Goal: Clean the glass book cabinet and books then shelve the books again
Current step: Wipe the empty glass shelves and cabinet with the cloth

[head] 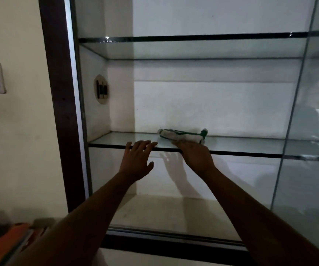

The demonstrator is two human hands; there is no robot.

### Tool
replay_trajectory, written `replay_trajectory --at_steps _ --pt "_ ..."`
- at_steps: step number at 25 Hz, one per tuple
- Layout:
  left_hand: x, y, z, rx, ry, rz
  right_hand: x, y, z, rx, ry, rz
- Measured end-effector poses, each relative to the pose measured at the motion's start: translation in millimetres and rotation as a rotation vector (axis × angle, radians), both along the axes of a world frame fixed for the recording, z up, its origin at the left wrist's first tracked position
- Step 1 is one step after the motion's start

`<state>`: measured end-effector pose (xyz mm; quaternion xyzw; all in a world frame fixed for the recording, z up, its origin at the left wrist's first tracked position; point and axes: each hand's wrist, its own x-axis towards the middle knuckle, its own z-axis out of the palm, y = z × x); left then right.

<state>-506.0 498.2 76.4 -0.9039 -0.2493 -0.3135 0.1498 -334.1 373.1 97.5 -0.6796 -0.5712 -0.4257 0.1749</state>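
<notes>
Lying on the middle glass shelf point(116, 139), near the back wall point(212, 102), the rolled white-and-green cloth point(181, 135) runs left to right, and its green tip points right. The right hand point(197, 156) lies flat, with its fingertips touching the cloth's front. The left hand point(137, 160) is spread wide, fingers resting on the shelf edge.

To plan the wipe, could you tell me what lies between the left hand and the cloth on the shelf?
In the head view, only bare glass shelf separates the left hand from the cloth.
</notes>
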Motion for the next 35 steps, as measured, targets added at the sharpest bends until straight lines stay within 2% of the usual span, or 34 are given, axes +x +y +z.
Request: replay_trajectory --at_steps 2,4,12,15,19,22,26,28,30,35 --pt "0.0 -2.0 -0.2 -0.015 -0.004 0.017 2.1 5.9 -9.0 0.110 -0.024 0.060" --pt "-0.7 -4.4 2.4 -0.033 0.024 0.032 4.0 7.5 -11.9 0.132 -0.023 0.078" --pt "3.4 -4.6 1.5 -0.015 -0.072 0.042 -7.9 -3.3 0.3 0.113 0.046 0.121" --pt "8.6 1.5 9.5 0.068 -0.091 0.021 -4.3 -2.4 -2.3 0.114 0.035 0.129" --pt "26.5 19.4 24.4 0.083 0.005 -0.057 5.2 9.9 -2.7 0.164 -0.093 0.128" --pt "28.2 26.4 15.5 0.237 -0.134 -0.131 13.2 18.4 -8.2 0.203 -0.177 0.138" --pt "29.3 32.2 0.9 0.294 -0.222 -0.199 17.3 21.3 -15.8 0.115 -0.051 0.100" --pt "25.8 28.2 1.1 0.229 -0.163 -0.188 11.4 16.1 -15.4 0.009 0.045 0.092" --pt "22.6 27.0 2.4 0.186 -0.124 -0.153 5.9 16.6 -14.3 -0.006 0.107 0.079" --pt "15.3 16.4 18.4 -0.082 0.034 -0.138 -5.3 7.7 -2.5 -0.099 0.309 0.038"
